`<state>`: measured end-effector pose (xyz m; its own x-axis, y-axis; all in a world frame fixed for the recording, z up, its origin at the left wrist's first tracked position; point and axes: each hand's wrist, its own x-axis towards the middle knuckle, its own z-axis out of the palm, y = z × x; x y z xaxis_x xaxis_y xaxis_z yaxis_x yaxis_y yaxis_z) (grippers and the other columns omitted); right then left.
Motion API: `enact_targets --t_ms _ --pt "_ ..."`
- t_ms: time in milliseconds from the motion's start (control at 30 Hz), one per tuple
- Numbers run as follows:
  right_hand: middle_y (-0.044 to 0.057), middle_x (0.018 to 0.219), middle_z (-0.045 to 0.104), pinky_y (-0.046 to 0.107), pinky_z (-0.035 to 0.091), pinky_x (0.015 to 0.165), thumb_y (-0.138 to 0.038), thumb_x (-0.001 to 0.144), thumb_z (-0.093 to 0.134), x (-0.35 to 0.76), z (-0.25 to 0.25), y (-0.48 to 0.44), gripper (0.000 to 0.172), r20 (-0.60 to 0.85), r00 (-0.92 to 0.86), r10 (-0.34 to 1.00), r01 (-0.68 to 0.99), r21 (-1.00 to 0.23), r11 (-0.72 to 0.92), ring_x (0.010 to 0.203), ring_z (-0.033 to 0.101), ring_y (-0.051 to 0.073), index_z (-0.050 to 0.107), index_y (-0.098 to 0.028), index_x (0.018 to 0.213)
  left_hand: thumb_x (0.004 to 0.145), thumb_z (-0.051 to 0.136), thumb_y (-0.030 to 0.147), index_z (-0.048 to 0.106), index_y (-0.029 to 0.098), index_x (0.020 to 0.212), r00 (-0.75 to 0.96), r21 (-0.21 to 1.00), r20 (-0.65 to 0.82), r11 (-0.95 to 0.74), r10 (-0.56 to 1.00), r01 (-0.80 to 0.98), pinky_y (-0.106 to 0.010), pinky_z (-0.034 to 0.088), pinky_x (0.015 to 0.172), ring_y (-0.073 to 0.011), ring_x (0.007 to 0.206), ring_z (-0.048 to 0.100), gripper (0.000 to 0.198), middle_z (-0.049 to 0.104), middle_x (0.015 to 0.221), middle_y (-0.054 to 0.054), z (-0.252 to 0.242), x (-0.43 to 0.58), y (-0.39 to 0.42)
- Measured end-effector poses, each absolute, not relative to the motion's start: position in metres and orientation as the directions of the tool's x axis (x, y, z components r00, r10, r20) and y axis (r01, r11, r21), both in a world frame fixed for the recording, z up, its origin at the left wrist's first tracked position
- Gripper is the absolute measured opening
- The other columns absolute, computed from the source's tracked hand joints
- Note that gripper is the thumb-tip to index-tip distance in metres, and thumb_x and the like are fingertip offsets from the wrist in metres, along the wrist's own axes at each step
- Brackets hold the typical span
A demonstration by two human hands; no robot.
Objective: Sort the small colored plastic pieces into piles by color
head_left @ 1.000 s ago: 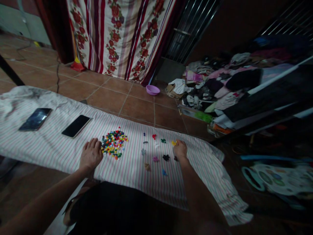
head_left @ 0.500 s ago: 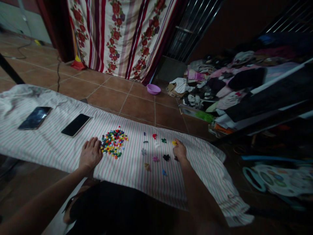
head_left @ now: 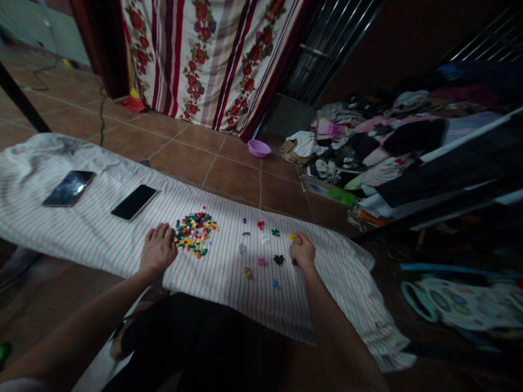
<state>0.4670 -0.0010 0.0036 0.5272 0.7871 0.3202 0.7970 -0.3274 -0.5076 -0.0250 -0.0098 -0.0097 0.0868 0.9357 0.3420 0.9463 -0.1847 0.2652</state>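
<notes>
Narrowed right hand (head_left: 304, 250), hold unclear, stays at small, unmoved yellow pieces (head_left: 291, 237); loosely spread left hand (head_left: 157, 249) rests by the multicoloured bead heap (head_left: 196, 231).

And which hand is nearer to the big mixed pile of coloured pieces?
Left. The left hand lies beside the mixed pile, at its left edge; the right hand is farther off, at the yellow pieces.

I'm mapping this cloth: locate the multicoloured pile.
In the head view, the multicoloured pile of small pieces lies left of centre on the striped cloth, just right of the left hand.
</notes>
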Motion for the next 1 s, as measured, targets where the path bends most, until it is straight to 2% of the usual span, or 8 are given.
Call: enact_targets --t_ms 133,333,467,700,867,1000 --pt "0.014 0.103 0.075 0.037 0.052 0.09 -0.029 0.082 0.044 0.429 0.017 0.004 0.041 0.305 0.512 0.803 0.747 -0.62 -0.24 0.097 0.068 0.025 0.072 -0.014 0.108 0.087 0.04 0.025 0.063 0.013 0.113 0.085 0.254 0.323 -0.172 0.943 0.952 -0.052 0.033 0.111 -0.0339 0.132 0.048 0.036 0.059 0.135 -0.02 -0.009 -0.025 -0.01" --pt "0.012 0.1 0.074 0.034 0.056 0.078 -0.038 0.087 0.046 0.338 0.02 0.001 0.039 0.301 0.301 0.905 0.648 -0.76 0.037 0.08 0.07 0.02 0.071 -0.017 0.108 0.088 0.041 0.026 0.063 0.013 0.114 0.085 0.277 0.317 -0.178 0.945 0.944 -0.052 0.032 0.112 -0.0335 0.133 0.047 0.037 0.058 0.135 -0.02 -0.007 -0.025 -0.011" --pt "0.008 0.093 0.071 0.031 0.056 0.07 -0.039 0.09 0.047 0.274 0.006 -0.009 0.036 0.261 0.125 0.957 0.592 -0.794 0.139 0.072 0.068 0.018 0.071 -0.019 0.107 0.088 0.04 0.025 0.063 0.013 0.114 0.082 0.291 0.307 -0.176 0.948 0.94 -0.052 0.032 0.112 -0.0338 0.134 0.047 0.037 0.058 0.135 -0.02 -0.006 -0.026 -0.011" --pt "0.006 0.091 0.065 0.029 0.053 0.081 -0.023 0.092 0.048 0.2 -0.012 -0.019 0.031 0.25 -0.102 0.963 0.684 -0.685 0.251 0.083 0.064 0.017 0.073 -0.022 0.111 0.091 0.037 0.024 0.063 0.012 0.114 0.1 0.244 0.315 -0.182 0.944 0.953 -0.052 0.034 0.111 -0.0336 0.133 0.048 0.037 0.06 0.134 -0.02 -0.006 -0.026 -0.011" --pt "0.006 0.098 0.061 0.026 0.051 0.085 -0.018 0.093 0.049 0.18 -0.004 -0.013 0.035 0.175 -0.141 0.974 0.817 -0.536 0.214 0.093 0.061 0.017 0.07 -0.024 0.121 0.09 0.039 0.023 0.063 0.011 0.113 0.093 0.239 0.305 -0.171 0.948 0.956 -0.052 0.034 0.112 -0.0342 0.134 0.048 0.036 0.059 0.136 -0.02 -0.004 -0.024 -0.011" --pt "0.005 0.104 0.06 0.026 0.05 0.084 -0.018 0.092 0.052 0.171 0.003 -0.005 0.034 0.11 -0.191 0.975 0.867 -0.447 0.22 0.096 0.06 0.017 0.072 -0.028 0.118 0.088 0.042 0.023 0.063 0.012 0.114 0.09 0.251 0.315 -0.175 0.945 0.952 -0.053 0.034 0.112 -0.0342 0.134 0.048 0.035 0.058 0.137 -0.02 -0.005 -0.024 -0.011"
